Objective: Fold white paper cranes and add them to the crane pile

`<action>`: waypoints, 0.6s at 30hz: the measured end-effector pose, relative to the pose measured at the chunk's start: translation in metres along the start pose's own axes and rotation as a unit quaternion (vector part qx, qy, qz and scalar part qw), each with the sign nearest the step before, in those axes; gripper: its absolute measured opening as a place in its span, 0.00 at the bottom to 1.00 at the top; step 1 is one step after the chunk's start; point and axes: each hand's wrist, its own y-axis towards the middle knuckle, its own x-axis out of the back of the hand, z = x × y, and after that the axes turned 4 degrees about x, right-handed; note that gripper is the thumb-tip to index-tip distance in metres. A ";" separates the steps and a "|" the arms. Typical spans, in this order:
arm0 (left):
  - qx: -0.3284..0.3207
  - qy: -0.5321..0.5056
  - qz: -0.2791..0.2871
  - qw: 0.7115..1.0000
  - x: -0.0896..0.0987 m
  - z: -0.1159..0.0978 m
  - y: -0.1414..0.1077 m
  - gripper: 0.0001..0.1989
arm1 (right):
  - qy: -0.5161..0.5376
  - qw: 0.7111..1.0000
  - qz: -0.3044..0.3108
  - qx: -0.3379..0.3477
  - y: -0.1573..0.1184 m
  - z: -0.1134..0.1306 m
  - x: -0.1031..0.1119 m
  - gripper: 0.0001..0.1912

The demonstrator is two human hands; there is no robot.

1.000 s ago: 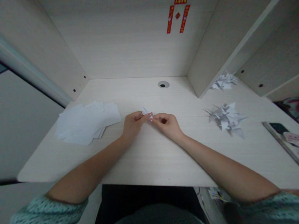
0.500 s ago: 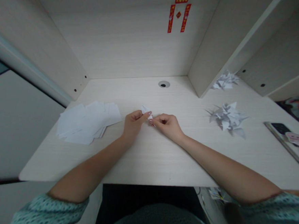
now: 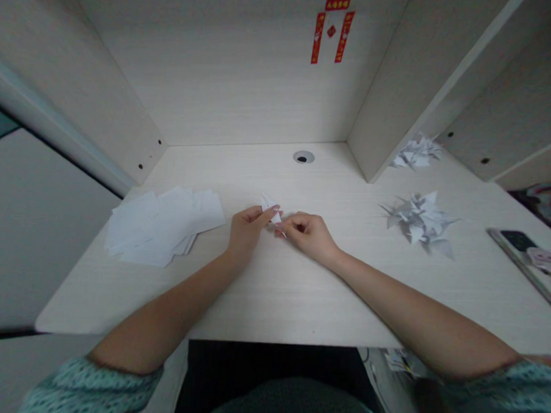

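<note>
A small folded piece of white paper (image 3: 269, 204) is pinched between my two hands, just above the middle of the desk. My left hand (image 3: 249, 228) grips it from the left, thumb on top. From the right, the thumb and forefinger of my right hand (image 3: 310, 235) close on its lower edge. Fingers cover much of the paper, so its full shape is hidden. A spread stack of white paper sheets (image 3: 161, 223) lies left of my left hand. Off to the right of my right hand sits a pile of folded paper pieces (image 3: 420, 218) with pointed tips.
A second heap of folded paper (image 3: 417, 151) lies farther back, behind the upright divider (image 3: 381, 113). At the right edge rests a phone (image 3: 530, 265) in a case. A round cable hole (image 3: 303, 157) is set in the desk (image 3: 268, 307) near the back panel.
The fingers of my right hand have shifted slightly at the paper's lower edge. Both hands keep hold of it, and the whole view has tilted a little.
</note>
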 end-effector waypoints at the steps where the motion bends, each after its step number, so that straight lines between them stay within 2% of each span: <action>1: 0.007 -0.005 0.004 1.000 0.000 0.000 0.000 0.16 | 0.001 1.000 0.001 0.003 0.000 0.001 -0.001 0.18; 6: 0.013 -0.019 0.018 1.000 0.001 -0.003 -0.002 0.15 | 0.008 1.000 0.005 0.012 -0.003 0.005 -0.002 0.18; 18: -0.009 0.014 -0.042 0.999 -0.001 -0.009 -0.004 0.13 | 0.017 0.999 0.016 0.032 -0.003 0.006 0.000 0.17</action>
